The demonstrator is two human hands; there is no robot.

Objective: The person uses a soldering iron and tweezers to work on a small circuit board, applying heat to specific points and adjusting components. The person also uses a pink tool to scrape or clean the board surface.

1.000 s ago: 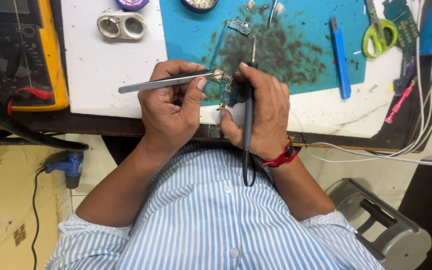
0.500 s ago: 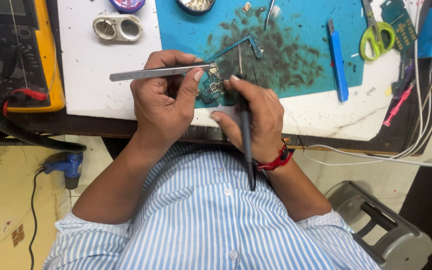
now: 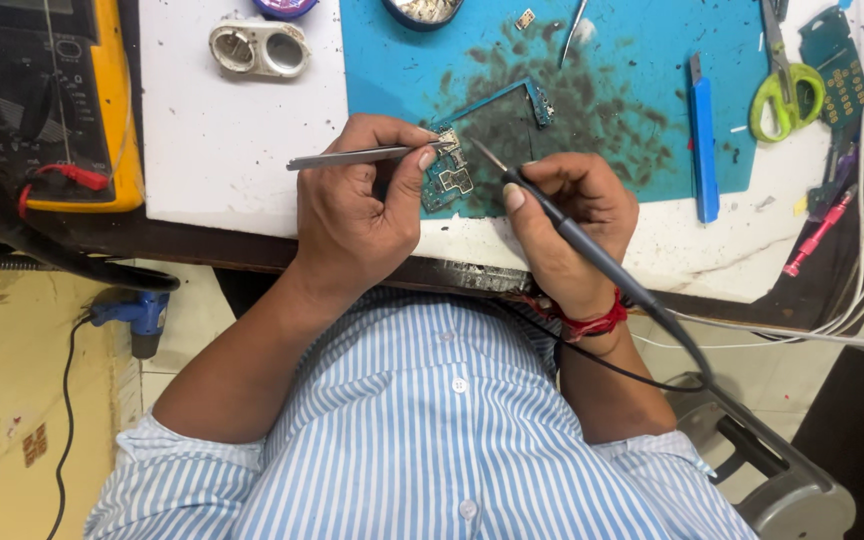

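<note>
lying on the stained blue work mat (image 3: 642, 90) near the front edge of the white bench top (image 3: 222, 150), a small circuit board (image 3: 452, 175) sits between the two hands. the left hand (image 3: 357, 215) has its fingers closed around metal tweezers (image 3: 362, 156), whose handle points out to the left and whose tips reach the upper edge of the board. the right hand (image 3: 572, 225) has its fingers wrapped around a dark soldering iron (image 3: 592, 250), held like a pen, with the fine tip angled up and left and hovering just above the mat beside the board; whether it touches the board cannot be told. the iron's cable runs back past a red thread band (image 3: 582, 320) on the right wrist. a thin teal frame strip (image 3: 512, 100) lies on the mat just above the board. further right on the mat rests a blue flat tool (image 3: 702, 140), then green-handled scissors (image 3: 787, 95). a pink pen (image 3: 817, 235) lies by the cables at the right edge. at the upper left of the white top sits a small metal part with two round openings (image 3: 259, 47), and a yellow multimeter (image 3: 52, 100) stands at far left.
</note>
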